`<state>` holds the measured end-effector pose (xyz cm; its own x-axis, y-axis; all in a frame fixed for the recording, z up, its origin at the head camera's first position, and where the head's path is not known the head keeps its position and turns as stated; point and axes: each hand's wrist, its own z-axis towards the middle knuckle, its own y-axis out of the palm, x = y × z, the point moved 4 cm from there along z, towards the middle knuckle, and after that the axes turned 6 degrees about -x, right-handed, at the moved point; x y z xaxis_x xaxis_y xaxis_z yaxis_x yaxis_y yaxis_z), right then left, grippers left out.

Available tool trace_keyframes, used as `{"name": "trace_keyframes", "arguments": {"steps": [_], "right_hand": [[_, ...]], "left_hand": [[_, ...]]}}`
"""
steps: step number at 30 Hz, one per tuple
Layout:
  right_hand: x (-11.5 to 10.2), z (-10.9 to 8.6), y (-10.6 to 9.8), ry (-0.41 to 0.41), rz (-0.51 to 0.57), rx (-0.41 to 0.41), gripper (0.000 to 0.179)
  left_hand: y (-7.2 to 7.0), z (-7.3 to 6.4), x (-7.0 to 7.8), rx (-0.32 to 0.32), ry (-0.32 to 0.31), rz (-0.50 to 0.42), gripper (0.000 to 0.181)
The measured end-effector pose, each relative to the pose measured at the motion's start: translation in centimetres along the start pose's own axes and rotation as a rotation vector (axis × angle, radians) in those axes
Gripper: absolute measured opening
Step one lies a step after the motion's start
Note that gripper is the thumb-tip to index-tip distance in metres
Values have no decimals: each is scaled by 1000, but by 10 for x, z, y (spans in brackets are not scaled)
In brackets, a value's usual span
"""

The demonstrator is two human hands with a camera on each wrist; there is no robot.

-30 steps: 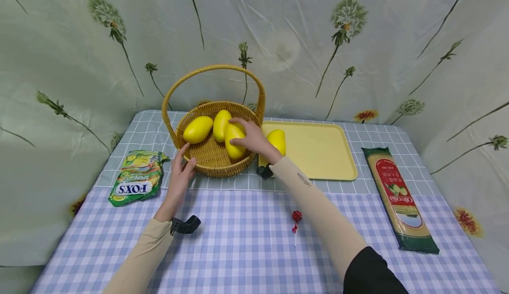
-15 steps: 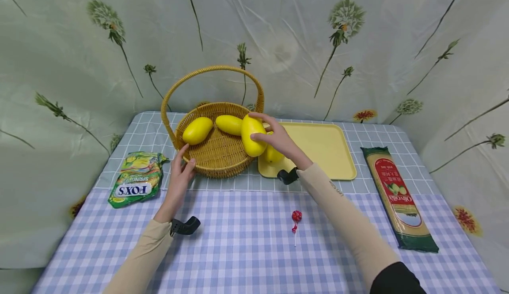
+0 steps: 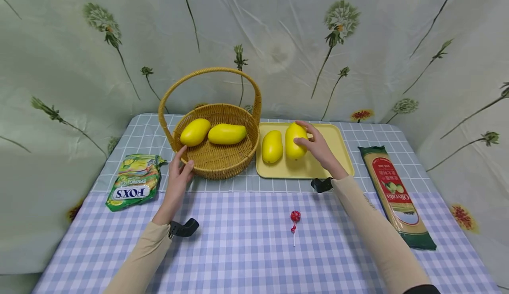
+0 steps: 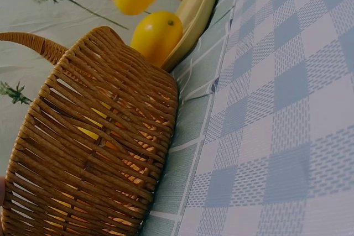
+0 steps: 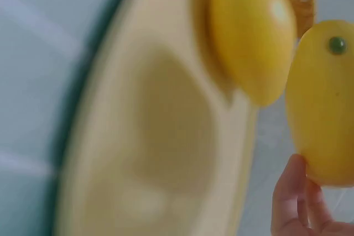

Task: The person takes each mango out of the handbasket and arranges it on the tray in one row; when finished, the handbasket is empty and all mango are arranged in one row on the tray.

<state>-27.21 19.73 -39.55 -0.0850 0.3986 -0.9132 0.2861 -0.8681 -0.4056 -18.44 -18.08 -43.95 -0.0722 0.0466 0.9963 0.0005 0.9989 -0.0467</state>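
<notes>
My right hand [image 3: 318, 146] holds a yellow mango [image 3: 295, 141] between thumb and fingers, over the pale yellow tray [image 3: 330, 170]. In the right wrist view the held mango [image 5: 326, 103] shows its green stem spot. Another mango [image 3: 272, 147] lies on the tray's left part. Two more, one tilted [image 3: 195, 132] and one lying crosswise [image 3: 227, 134], are in the wicker basket [image 3: 218, 172]. At that basket's near left rim, my left hand [image 3: 179, 179] rests with thumb and index finger extended against it. The left wrist view shows mainly the basket's woven side [image 4: 94, 136].
A green FOX'S candy bag [image 3: 135, 182] lies left of the basket. A red lollipop [image 3: 295, 216] is on the checked cloth in front. At the right lies a long Olivoilà package [image 3: 397, 196]. The basket's tall handle [image 3: 210, 70] arches up before the floral backdrop.
My right hand has carried a mango rightward out of the basket to above the tray. Another mango in the basket has tipped over to lie sideways. My left hand stays at the rim.
</notes>
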Motion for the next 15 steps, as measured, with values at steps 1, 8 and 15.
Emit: {"name": "trace_keyframes", "arguments": {"steps": [1, 8, 15], "right_hand": [[6, -1, -2, 21, -7, 8, 58], [33, -6, -4, 127, -5, -18, 61], [38, 4, 1, 148, 16, -83, 63]], "left_hand": [[0, 0, 0, 1, -3, 3, 60], [-1, 0, 0, -2, 1, 17, 58], [0, 0, 1, 5, 8, 13, 56]]}}
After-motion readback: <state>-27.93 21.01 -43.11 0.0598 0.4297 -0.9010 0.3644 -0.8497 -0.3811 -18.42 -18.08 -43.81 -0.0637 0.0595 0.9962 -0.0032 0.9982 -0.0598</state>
